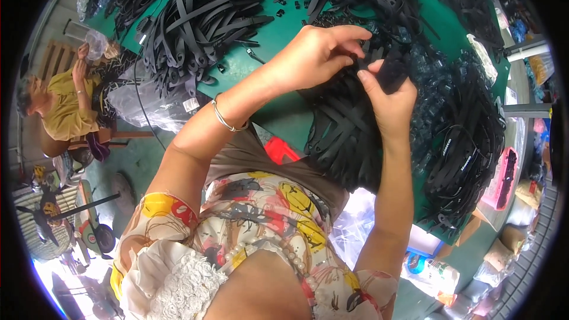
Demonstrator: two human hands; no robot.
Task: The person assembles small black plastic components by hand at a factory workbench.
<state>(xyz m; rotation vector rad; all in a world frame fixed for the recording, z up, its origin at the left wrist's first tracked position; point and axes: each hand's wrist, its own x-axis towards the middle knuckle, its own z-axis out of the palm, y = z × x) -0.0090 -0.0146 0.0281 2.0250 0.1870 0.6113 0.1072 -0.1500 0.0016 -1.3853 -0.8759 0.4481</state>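
Above the green table, my two hands come close together. My left hand (317, 56), with a bangle on its wrist, has its thumb and forefinger drawn together in a pinch; whatever lies between the tips is too small to make out. My right hand (394, 104) is closed around a black strap-like piece (393, 72), its thumb pointing toward the left fingertips. Dark straps behind the fingers blend with the piece, so its outline is unclear. Just below the hands, a heap of flat black straps (347, 136) hangs over the table's near edge.
Piles of black straps (198, 18) cover the green table (284, 112), with another heap (462, 148) at right. Clear plastic buckles (430, 95) lie between. A pink tray (504, 181) stands at the right edge. A person (65, 104) sits at left, beside a plastic bag (145, 101).
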